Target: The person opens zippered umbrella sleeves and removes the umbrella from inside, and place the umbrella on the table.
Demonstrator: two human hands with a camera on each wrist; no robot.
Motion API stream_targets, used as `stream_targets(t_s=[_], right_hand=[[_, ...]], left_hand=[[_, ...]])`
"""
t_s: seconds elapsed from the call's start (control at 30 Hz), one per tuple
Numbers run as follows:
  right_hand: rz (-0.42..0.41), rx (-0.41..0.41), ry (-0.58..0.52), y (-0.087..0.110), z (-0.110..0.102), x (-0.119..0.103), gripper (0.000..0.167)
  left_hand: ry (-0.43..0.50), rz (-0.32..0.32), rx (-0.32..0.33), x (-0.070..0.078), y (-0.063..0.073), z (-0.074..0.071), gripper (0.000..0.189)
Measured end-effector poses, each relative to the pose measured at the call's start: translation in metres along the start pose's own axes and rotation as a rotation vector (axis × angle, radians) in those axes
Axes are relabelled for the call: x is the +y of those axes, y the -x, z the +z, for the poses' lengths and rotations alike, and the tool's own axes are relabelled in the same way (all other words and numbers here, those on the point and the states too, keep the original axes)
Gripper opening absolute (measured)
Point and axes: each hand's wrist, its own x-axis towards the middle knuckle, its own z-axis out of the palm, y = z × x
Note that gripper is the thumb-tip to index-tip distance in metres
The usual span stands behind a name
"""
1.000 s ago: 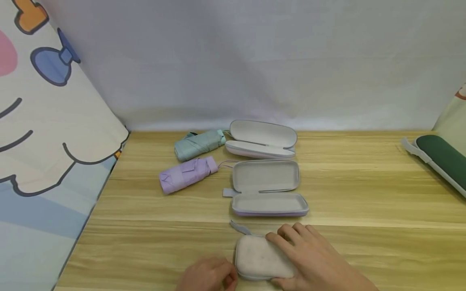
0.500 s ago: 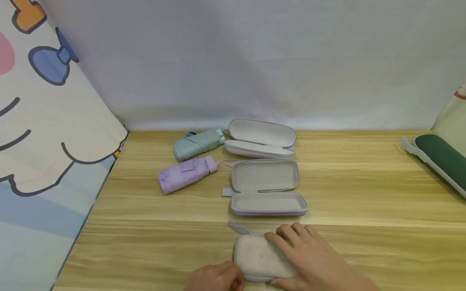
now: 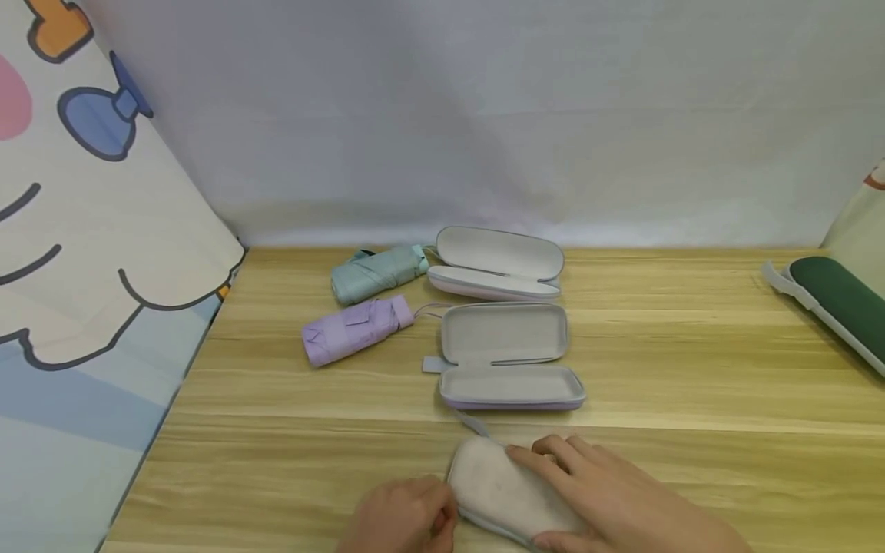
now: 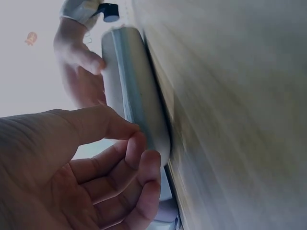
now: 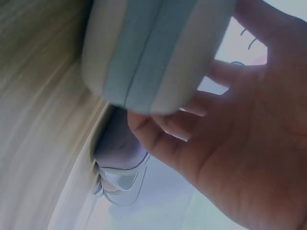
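Observation:
An oblong off-white zippered case (image 3: 508, 488) lies at the front of the table, turned at a slant. Along its side runs a pale blue zipper band (image 4: 128, 76). My right hand (image 3: 608, 495) grips the case's right part, fingers over the far edge and thumb at the near one. At its left end, my left hand (image 3: 404, 514) pinches with thumb and forefinger at the zipper; the pull itself is hidden by the fingertips. A grey strap (image 3: 472, 422) sticks out from the case's far side. The zipper band looks closed where it shows.
Behind lies an open lilac case (image 3: 512, 384), with another open case (image 3: 498, 261) beyond it. Folded umbrellas, one purple (image 3: 356, 330) and one teal (image 3: 380, 273), lie to their left, their cords reaching the cases. A green case (image 3: 840, 303) lies at the right edge.
The off-white case has turned clockwise, its right end swinging towards the table's front. My right hand has shifted right and nearer with it. The left hand stays at the case's left end.

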Motion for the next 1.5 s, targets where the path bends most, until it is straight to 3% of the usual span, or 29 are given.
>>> stream_targets(t_s=[0.13, 0.37, 0.6, 0.73, 1.0, 1.17, 1.5], right_hand=[[0.029, -0.101, -0.162, 0.000, -0.002, -0.002, 0.070], [0.022, -0.093, -0.158, -0.001, 0.003, -0.006, 0.069], [0.022, -0.070, -0.146, -0.001, 0.008, -0.008, 0.068], [0.013, -0.058, -0.149, -0.001, 0.011, -0.007, 0.068], [-0.022, 0.018, -0.127, -0.002, 0.017, -0.010, 0.069], [-0.001, 0.007, -0.154, -0.003, 0.018, -0.013, 0.068], [0.003, 0.016, -0.134, -0.002, 0.022, -0.011, 0.071]], left_hand=[[-0.011, -0.018, -0.012, -0.004, -0.007, -0.005, 0.026], [0.001, -0.075, -0.052, -0.004, -0.011, -0.010, 0.024], [0.007, 0.057, 0.046, -0.005, -0.008, 0.000, 0.025], [0.023, 0.093, 0.040, 0.002, -0.006, 0.010, 0.027], [0.081, 0.096, -0.026, 0.014, -0.005, 0.018, 0.023], [0.122, 0.083, -0.085, 0.021, -0.006, 0.021, 0.014], [0.235, -0.001, -0.240, 0.023, -0.007, 0.020, 0.015]])
